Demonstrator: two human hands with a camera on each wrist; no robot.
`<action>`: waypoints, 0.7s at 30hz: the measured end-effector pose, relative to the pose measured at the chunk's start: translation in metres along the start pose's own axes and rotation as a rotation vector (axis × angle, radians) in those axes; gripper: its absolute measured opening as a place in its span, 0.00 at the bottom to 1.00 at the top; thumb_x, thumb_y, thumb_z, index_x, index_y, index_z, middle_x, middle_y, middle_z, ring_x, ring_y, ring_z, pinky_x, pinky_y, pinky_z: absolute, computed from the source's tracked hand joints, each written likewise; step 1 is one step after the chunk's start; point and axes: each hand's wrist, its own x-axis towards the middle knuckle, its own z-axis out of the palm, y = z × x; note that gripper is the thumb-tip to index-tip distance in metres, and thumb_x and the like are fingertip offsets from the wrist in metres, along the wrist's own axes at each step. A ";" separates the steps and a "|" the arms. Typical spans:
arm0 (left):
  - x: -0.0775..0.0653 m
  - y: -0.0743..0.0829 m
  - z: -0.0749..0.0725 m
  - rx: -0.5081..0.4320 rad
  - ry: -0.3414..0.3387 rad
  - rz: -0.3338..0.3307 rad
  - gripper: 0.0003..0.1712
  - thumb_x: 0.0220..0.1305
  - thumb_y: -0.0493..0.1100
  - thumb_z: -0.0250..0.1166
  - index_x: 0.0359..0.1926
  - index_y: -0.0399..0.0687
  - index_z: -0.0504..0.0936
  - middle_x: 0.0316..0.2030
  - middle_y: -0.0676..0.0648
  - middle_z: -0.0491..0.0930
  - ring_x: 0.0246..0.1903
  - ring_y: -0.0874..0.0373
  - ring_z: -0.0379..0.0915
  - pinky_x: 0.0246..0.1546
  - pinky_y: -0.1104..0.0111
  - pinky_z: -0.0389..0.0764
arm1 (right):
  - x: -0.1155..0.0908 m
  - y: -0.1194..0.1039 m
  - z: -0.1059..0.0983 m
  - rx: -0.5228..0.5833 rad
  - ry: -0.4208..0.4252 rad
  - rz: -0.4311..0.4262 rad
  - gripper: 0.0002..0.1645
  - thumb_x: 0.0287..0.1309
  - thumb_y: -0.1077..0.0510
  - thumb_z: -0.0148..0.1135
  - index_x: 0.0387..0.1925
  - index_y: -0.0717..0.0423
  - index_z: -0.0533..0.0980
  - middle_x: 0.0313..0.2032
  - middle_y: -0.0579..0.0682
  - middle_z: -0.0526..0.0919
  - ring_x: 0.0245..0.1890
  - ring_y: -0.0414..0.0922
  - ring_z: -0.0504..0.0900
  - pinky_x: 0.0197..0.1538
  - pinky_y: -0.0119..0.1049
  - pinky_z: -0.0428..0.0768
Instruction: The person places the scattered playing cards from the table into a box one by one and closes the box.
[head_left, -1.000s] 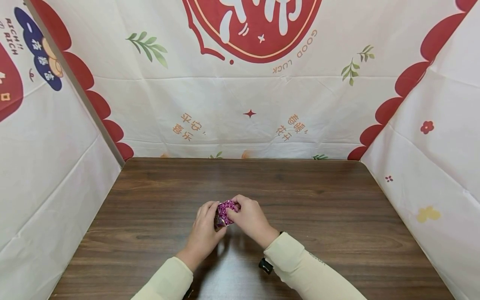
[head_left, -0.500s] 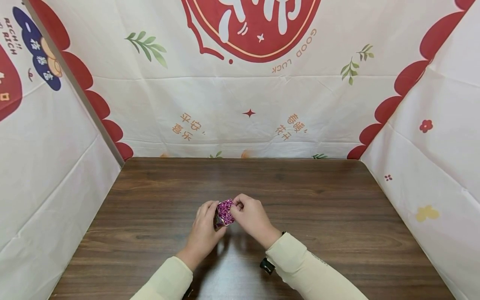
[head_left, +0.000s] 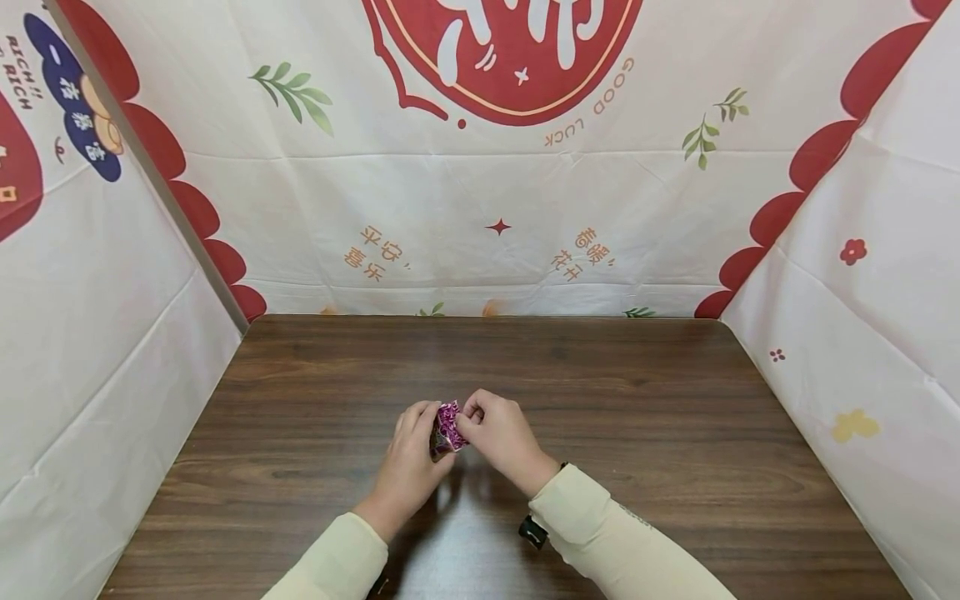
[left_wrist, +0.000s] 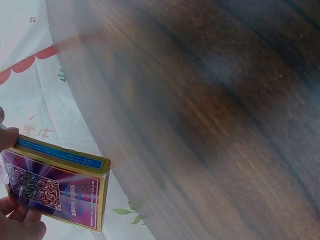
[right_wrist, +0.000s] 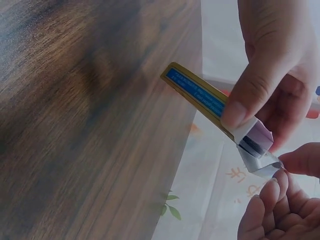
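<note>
A playing card box (head_left: pixel 448 427) with a shiny purple patterned face is held above the table. My left hand (head_left: pixel 408 454) grips it, thumb on one side and fingers on the other. In the left wrist view, the card box (left_wrist: pixel 55 185) shows gold edges, a blue strip and a printed square. The right hand (head_left: pixel 501 435) pinches the box's end flap (right_wrist: pixel 257 162) between thumb and forefinger. Seen from the right wrist, that flap is folded out and a dark layer (right_wrist: pixel 252 145) shows at the box's end. The other fingers of the right hand are curled.
The hands are over a dark wood-grain table (head_left: pixel 337 358). A white printed cloth (head_left: pixel 300 233) stands behind it and along both sides. A black strap (head_left: pixel 532 532) is on the right wrist below the sleeve cuff.
The right hand's fingertips first moved off the box's purple face to its right edge, then back slightly left. The purple face now looks narrower. The left hand has barely moved.
</note>
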 end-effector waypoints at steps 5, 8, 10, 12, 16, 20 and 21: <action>0.000 0.001 0.000 -0.009 0.003 -0.003 0.39 0.37 0.37 0.73 0.55 0.36 0.69 0.50 0.42 0.68 0.50 0.49 0.64 0.50 0.58 0.70 | 0.000 0.000 0.002 -0.006 -0.004 -0.008 0.08 0.49 0.57 0.59 0.19 0.50 0.70 0.14 0.41 0.71 0.13 0.34 0.66 0.16 0.27 0.67; 0.001 0.002 0.000 -0.011 0.005 -0.005 0.39 0.37 0.37 0.73 0.55 0.36 0.69 0.50 0.42 0.68 0.50 0.50 0.64 0.50 0.58 0.71 | 0.001 0.000 0.002 -0.017 -0.006 -0.003 0.09 0.49 0.56 0.59 0.19 0.49 0.70 0.14 0.41 0.71 0.13 0.34 0.66 0.16 0.26 0.67; 0.001 0.003 0.000 -0.013 0.007 -0.004 0.39 0.37 0.37 0.73 0.55 0.36 0.69 0.50 0.42 0.68 0.50 0.50 0.64 0.50 0.58 0.70 | 0.002 0.001 0.003 -0.031 -0.006 -0.014 0.09 0.49 0.57 0.59 0.19 0.49 0.70 0.14 0.41 0.71 0.13 0.34 0.66 0.16 0.26 0.67; 0.002 0.003 0.000 -0.016 0.010 -0.002 0.39 0.37 0.37 0.73 0.55 0.36 0.69 0.50 0.42 0.68 0.50 0.49 0.64 0.50 0.58 0.70 | 0.003 0.001 0.004 -0.048 0.001 -0.026 0.09 0.49 0.57 0.60 0.18 0.50 0.70 0.14 0.40 0.71 0.14 0.34 0.66 0.17 0.26 0.67; 0.003 0.004 0.000 -0.021 0.017 0.008 0.39 0.37 0.37 0.73 0.55 0.36 0.69 0.50 0.43 0.68 0.50 0.49 0.64 0.51 0.59 0.70 | 0.003 0.001 0.005 -0.083 0.015 -0.048 0.09 0.48 0.57 0.60 0.18 0.50 0.71 0.14 0.40 0.71 0.14 0.34 0.66 0.17 0.26 0.66; 0.003 0.005 0.001 -0.021 0.020 0.018 0.39 0.37 0.37 0.73 0.55 0.36 0.69 0.49 0.43 0.68 0.50 0.49 0.64 0.50 0.59 0.70 | 0.002 0.001 0.005 -0.111 0.020 -0.063 0.09 0.47 0.59 0.60 0.18 0.50 0.70 0.14 0.39 0.70 0.14 0.33 0.65 0.17 0.25 0.65; 0.003 0.005 0.001 -0.020 0.020 0.019 0.39 0.37 0.37 0.73 0.55 0.36 0.69 0.49 0.43 0.68 0.50 0.49 0.64 0.51 0.59 0.70 | 0.002 0.001 0.005 -0.114 0.021 -0.065 0.09 0.47 0.59 0.60 0.18 0.50 0.70 0.14 0.39 0.70 0.14 0.33 0.65 0.17 0.25 0.65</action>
